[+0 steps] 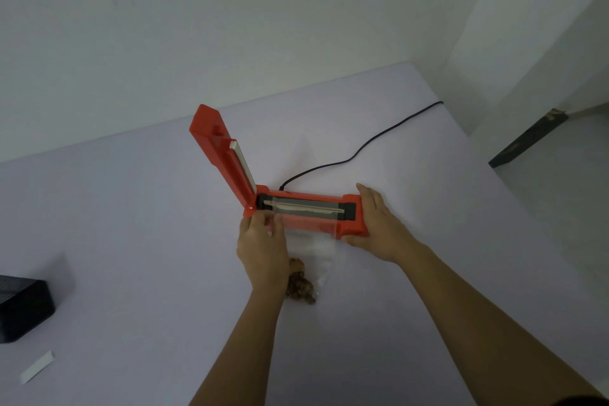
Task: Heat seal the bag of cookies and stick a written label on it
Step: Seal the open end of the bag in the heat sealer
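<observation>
An orange heat sealer [352,208] lies on the pale table [131,224], its lid arm [220,148] raised up to the left. A clear plastic bag [316,241] lies with its open end across the sealing strip; brown cookies [301,283] sit at its near end. My left hand [262,241] pinches the bag's left edge at the sealer's hinge end. My right hand [379,224] grips the sealer's right end, thumb on its near side.
A black power cord [362,148] runs from the sealer toward the table's back right edge. A black box [23,306] stands at the left edge. A white label strip [36,367] lies in front of it. White walls close the back and right.
</observation>
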The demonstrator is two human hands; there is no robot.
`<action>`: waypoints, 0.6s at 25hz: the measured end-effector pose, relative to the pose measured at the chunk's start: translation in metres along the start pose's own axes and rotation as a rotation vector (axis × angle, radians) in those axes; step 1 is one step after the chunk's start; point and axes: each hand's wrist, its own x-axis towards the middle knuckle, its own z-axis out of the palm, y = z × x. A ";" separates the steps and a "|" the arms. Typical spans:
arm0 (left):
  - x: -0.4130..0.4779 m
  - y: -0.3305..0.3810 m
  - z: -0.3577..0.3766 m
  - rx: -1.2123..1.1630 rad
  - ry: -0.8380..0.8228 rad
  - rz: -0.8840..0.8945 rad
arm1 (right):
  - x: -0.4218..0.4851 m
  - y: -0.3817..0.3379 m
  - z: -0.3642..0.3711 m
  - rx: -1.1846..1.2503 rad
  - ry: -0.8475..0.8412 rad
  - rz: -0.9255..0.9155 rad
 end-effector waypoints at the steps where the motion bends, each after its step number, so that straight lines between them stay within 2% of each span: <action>1: -0.002 0.001 0.002 0.007 0.014 0.008 | -0.001 0.001 0.000 0.004 0.002 0.002; 7: -0.006 0.005 0.004 -0.015 0.006 -0.042 | -0.002 0.004 0.000 0.002 0.001 0.004; 11: -0.021 0.002 0.003 0.026 -0.075 0.032 | -0.003 0.004 -0.002 0.017 -0.002 0.006; 15: -0.017 -0.012 0.005 -0.108 -0.134 -0.157 | -0.004 0.002 -0.002 0.016 0.002 0.005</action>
